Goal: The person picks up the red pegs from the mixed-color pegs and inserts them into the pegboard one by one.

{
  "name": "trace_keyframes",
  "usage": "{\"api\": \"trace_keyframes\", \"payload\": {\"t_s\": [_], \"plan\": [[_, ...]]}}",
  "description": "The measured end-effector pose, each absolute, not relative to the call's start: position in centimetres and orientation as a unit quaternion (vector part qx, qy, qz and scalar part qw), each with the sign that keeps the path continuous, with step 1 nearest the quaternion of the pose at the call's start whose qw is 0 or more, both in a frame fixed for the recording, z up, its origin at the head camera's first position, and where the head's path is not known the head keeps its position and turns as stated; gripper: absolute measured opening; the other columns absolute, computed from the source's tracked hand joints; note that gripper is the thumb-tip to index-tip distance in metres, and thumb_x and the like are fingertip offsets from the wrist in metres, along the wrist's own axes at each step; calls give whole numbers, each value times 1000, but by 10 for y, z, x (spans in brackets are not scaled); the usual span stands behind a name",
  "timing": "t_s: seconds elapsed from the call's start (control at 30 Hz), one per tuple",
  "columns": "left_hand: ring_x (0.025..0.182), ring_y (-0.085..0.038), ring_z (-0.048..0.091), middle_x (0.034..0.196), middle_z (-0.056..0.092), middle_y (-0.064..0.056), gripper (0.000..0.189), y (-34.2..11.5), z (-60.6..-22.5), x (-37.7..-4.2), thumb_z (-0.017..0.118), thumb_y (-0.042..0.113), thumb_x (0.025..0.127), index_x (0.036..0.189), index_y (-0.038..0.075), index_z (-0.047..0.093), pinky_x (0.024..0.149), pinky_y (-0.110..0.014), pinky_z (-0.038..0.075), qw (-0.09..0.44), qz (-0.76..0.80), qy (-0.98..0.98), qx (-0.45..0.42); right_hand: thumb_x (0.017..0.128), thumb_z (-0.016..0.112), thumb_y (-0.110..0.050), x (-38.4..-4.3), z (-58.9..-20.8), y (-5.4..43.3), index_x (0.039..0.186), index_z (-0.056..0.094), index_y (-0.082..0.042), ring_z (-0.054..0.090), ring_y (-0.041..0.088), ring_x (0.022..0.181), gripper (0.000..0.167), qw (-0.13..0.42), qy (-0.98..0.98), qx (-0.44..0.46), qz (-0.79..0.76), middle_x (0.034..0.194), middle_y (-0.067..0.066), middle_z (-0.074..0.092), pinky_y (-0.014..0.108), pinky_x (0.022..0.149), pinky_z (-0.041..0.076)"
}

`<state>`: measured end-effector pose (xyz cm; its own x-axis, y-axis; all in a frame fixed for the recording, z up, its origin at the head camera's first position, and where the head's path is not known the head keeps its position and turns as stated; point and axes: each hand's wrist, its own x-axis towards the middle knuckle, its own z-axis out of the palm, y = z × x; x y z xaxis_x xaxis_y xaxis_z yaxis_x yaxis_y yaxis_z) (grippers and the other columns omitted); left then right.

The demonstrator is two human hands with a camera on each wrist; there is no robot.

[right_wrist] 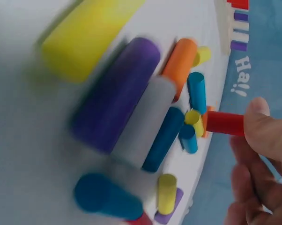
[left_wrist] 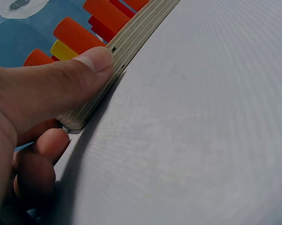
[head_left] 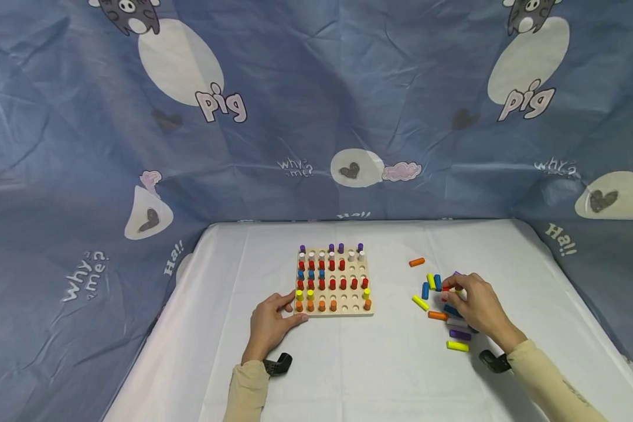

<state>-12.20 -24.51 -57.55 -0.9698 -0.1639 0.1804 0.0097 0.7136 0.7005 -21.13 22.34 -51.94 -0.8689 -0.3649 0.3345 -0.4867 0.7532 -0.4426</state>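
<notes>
My right hand pinches one end of a red peg between thumb and fingers. The peg is raised over the loose pegs at the right. At the board's front left corner, my left hand grips the wooden pegboard, thumb on the front edge and fingers round the left side. Rows of upright pegs fill part of the board: purple at the back, then white, red, blue, red, yellow and orange pegs in front. Several holes show bare at the right and middle.
Loose pegs lie scattered on the white cloth under and around my right hand, including a yellow peg, a purple peg, a white peg and a blue peg. An orange peg lies farther back. A patterned blue curtain hangs behind the table.
</notes>
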Motion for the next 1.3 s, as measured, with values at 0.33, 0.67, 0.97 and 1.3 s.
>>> {"api": "trace_keyframes", "payload": {"t_s": [0.33, 0.67, 0.97, 1.3], "plan": [[57, -5, 38, 79, 60, 9, 68, -246, -577, -119, 97, 40, 74, 133, 15, 76, 58, -24, 32, 109, -377, -919, 46, 82, 90, -6, -219, -525, 208, 100, 76, -7, 60, 27, 85, 22, 181, -910, 240, 287, 89, 4, 75, 36, 73, 44], [57, -5, 38, 79, 59, 9, 68, -248, -575, -120, 98, 39, 74, 134, 16, 76, 59, -24, 31, 106, -374, -920, 53, 86, 86, -5, -223, -525, 204, 100, 82, -10, 66, 28, 85, 16, 135, -924, 203, 295, 90, 4, 79, 34, 69, 43], [57, -5, 37, 78, 59, 9, 68, -248, -573, -119, 98, 39, 74, 134, 15, 76, 58, -24, 31, 106, -375, -919, 56, 84, 89, -9, -232, -526, 193, 96, 85, -7, 60, 22, 77, 13, 129, -926, 194, 297, 84, 6, 72, 29, 63, 39], [60, -7, 39, 78, 58, 10, 70, -245, -574, -121, 97, 42, 74, 134, 16, 75, 59, -24, 32, 109, -377, -919, 47, 85, 89, -9, -243, -523, 170, 95, 85, -4, 66, 49, 106, 12, 123, -920, 197, 316, 85, 11, 72, 57, 85, 52]]}}
